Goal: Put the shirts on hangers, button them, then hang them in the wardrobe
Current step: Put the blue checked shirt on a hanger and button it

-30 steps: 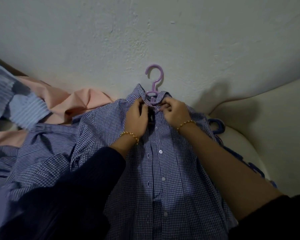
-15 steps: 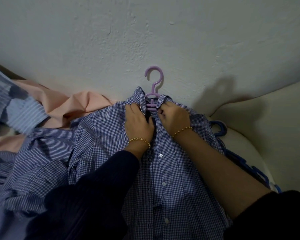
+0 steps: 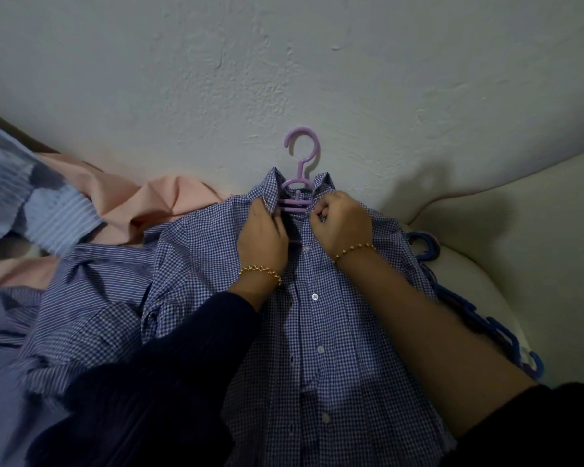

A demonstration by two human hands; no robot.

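A pale wall [image 3: 216, 79] stands behind a soft white seat [image 3: 486, 281]. The checked shirt [image 3: 334, 332] lies against its back edge, already on the purple hanger [image 3: 300, 156]. The left hand [image 3: 262, 237] and right hand [image 3: 343, 224] each pinch one collar side, with a gap between. The collar looks open. More shirts [image 3: 81, 281] wait at the left edge, and nothing is hung yet.
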